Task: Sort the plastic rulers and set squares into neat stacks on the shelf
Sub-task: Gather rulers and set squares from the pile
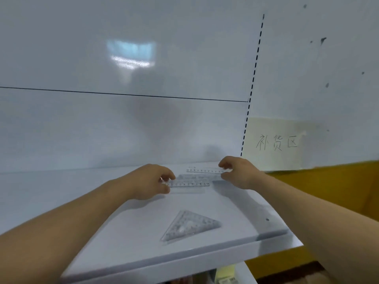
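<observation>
On the white shelf (127,232) lie clear plastic rulers and set squares. My left hand (151,181) pinches the left end of a clear ruler (189,183) near the middle of the shelf. My right hand (239,171) pinches the right end of another clear ruler (205,171) farther back. More clear rulers (196,177) lie between the two. A stack of clear triangular set squares (189,225) rests nearer the front edge, apart from both hands.
A white back panel (123,130) rises behind the shelf, with a slotted upright (249,107) at its right. A paper note with handwriting (276,143) is stuck to the right panel. A yellow surface (328,181) lies beyond the shelf's right end.
</observation>
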A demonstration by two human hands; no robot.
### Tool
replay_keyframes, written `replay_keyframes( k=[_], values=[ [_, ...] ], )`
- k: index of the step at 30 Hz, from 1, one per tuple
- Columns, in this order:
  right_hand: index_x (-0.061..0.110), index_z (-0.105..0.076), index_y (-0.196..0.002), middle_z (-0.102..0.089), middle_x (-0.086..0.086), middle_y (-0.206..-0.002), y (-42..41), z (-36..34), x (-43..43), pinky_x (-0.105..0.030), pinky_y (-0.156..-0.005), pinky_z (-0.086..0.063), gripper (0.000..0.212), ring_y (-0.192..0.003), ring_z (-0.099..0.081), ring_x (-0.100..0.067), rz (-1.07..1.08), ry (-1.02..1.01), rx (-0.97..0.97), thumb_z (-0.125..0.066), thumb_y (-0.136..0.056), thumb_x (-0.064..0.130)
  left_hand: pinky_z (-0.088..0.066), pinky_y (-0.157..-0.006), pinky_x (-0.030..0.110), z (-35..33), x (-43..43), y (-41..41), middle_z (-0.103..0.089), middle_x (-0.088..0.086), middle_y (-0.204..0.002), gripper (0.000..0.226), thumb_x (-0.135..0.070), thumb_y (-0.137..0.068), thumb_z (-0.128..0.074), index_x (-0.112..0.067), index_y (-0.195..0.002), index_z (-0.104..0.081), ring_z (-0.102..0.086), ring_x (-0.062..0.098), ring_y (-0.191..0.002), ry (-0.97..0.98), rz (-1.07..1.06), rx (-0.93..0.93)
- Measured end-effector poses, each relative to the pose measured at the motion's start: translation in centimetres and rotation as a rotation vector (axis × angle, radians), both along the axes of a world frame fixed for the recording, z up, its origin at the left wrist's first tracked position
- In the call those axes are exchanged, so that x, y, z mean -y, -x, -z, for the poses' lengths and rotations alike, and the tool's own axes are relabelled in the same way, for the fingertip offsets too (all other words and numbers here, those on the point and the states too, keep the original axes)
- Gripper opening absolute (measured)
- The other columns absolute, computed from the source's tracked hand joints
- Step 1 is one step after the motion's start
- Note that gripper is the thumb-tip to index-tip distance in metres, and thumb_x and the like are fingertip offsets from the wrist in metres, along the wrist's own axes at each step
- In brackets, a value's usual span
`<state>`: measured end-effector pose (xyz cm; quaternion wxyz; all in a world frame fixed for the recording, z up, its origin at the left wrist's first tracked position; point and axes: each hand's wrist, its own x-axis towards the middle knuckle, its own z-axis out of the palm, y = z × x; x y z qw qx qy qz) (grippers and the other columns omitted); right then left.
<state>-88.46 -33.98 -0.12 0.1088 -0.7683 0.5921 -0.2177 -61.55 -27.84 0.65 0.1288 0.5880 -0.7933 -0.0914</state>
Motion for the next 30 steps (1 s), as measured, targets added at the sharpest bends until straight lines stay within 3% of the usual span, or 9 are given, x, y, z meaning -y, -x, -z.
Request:
replay_keyframes(
  k=[6, 13, 18, 25, 30],
  values=[
    [0.022, -0.056, -0.124, -0.058, 0.006, -0.121, 0.0, 0.8, 4.1, -0.015, -0.088, -0.034, 0.039, -0.106, -0.053, -0.010, -0.159, -0.081, -0.046, -0.064, -0.086, 0.024, -0.037, -0.083, 0.017, 0.2, 1.6, 0.2, -0.055, -0.013, -0.107, 0.035, -0.030, -0.088, -0.063, -0.029, -0.122, -0.058, -0.054, 0.006, -0.099, -0.052, -0.055, 0.031],
    [0.034, -0.046, -0.132, -0.051, 0.009, -0.125, 0.8, 1.3, 5.8, -0.026, -0.100, -0.038, 0.060, -0.115, -0.052, -0.011, -0.320, -0.156, -0.175, -0.064, -0.079, 0.056, -0.040, -0.087, 0.018, 0.3, 1.3, 1.3, -0.058, -0.011, -0.108, 0.034, -0.027, -0.086, -0.065, -0.028, -0.120, -0.060, -0.055, 0.007, -0.097, -0.071, -0.190, -0.032],
    [0.029, -0.043, -0.135, -0.058, 0.004, -0.118, 1.2, 1.4, 6.5, -0.024, -0.090, -0.039, 0.051, -0.105, -0.054, -0.016, -0.434, -0.069, -0.291, -0.060, -0.088, 0.040, -0.037, -0.086, 0.016, 0.4, 0.7, 2.5, -0.057, -0.012, -0.109, 0.035, -0.029, -0.087, -0.065, -0.027, -0.121, -0.059, -0.054, 0.007, -0.099, -0.077, -0.267, -0.005],
    [0.028, -0.043, -0.136, -0.054, 0.007, -0.107, 0.0, 2.1, 7.8, -0.026, -0.090, -0.040, 0.051, -0.100, -0.053, -0.015, -0.514, -0.069, -0.179, -0.061, -0.088, 0.034, -0.038, -0.087, 0.019, 1.2, -0.4, 3.2, -0.058, -0.009, -0.113, 0.037, -0.030, -0.088, -0.063, -0.026, -0.124, -0.058, -0.053, 0.008, -0.099, -0.058, -0.374, 0.006],
    [0.030, -0.032, -0.143, -0.049, 0.003, -0.136, 1.6, 1.8, 8.1, -0.027, -0.101, -0.036, 0.070, -0.120, -0.049, -0.018, -0.492, -0.122, -0.203, -0.065, -0.083, 0.046, -0.037, -0.087, 0.019, 0.7, 0.7, 4.3, -0.058, -0.008, -0.111, 0.035, -0.027, -0.088, -0.063, -0.023, -0.123, -0.058, -0.053, 0.009, -0.101, 0.000, -0.377, -0.035]
  ],
)
